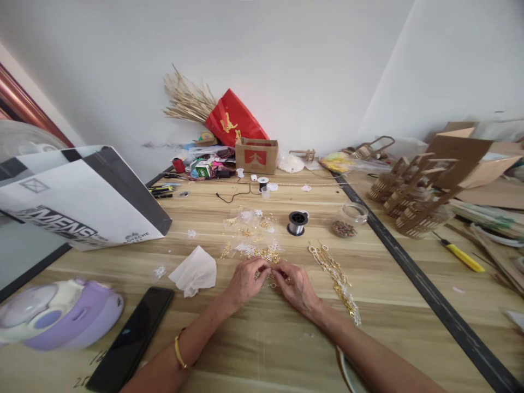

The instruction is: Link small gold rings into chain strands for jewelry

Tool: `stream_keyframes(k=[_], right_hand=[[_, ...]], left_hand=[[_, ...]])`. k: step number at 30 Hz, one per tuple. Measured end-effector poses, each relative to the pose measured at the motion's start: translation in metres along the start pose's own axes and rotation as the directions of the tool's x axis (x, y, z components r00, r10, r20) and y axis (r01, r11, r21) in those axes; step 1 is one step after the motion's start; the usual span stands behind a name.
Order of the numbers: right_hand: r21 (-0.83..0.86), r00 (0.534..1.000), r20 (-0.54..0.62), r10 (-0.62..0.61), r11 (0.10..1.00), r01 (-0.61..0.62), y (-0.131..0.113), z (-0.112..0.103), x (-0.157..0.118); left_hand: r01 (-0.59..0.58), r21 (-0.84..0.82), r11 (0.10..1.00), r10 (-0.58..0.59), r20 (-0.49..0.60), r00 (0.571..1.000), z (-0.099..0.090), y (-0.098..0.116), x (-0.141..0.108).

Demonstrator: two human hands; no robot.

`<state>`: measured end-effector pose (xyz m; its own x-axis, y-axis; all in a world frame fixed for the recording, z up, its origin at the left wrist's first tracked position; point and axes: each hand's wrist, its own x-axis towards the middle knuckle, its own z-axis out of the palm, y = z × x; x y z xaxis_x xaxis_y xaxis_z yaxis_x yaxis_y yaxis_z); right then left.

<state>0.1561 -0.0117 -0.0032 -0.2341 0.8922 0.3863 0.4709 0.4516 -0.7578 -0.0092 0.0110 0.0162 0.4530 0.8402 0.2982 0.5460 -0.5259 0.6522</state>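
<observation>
Both hands meet at the middle of the table, fingertips almost touching. My left hand is pinched closed, and so is my right hand; whatever they grip is too small and hidden to make out. Just under the fingers lies a bit of pale chain with a small ring. Right behind the hands is a pile of gold and silver jewellery findings, with small clear bags of similar pieces beyond. Several gold and silver chains lie in a bundle to the right of my right hand.
A wire spool and a clear jar of beads stand behind the chains. Left are a tissue, a black phone, a purple-and-white case and a white box. Small woven baskets and a yellow-handled tool lie right.
</observation>
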Motion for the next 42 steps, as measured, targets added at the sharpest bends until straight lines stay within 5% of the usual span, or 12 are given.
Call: stream_keyframes(k=[13,20,27,34,42], right_hand=[[0.133,0.988,0.033,0.151,0.979,-0.154,0.001,-0.001,0.003],[0.206,0.974,-0.044,0.221,0.956,-0.208,0.000,-0.002,0.003],[0.294,0.956,-0.139,0.257,0.933,-0.208,-0.004,-0.006,0.005],[0.325,0.965,-0.120,0.234,0.927,-0.185,-0.004,-0.006,0.004],[0.466,0.951,-0.137,0.277,0.865,-0.185,0.000,-0.009,0.007]], left_hand=[[0.149,-0.239,0.960,-0.139,0.059,0.989,-0.008,0.001,0.005],[0.206,-0.366,0.907,-0.174,0.119,0.978,-0.009,-0.003,0.007],[0.087,-0.169,0.982,-0.082,0.037,0.996,-0.009,-0.001,0.007],[0.179,-0.316,0.932,-0.105,0.236,0.966,-0.014,0.001,0.007],[0.213,-0.337,0.917,-0.124,0.267,0.956,-0.012,-0.001,0.006]])
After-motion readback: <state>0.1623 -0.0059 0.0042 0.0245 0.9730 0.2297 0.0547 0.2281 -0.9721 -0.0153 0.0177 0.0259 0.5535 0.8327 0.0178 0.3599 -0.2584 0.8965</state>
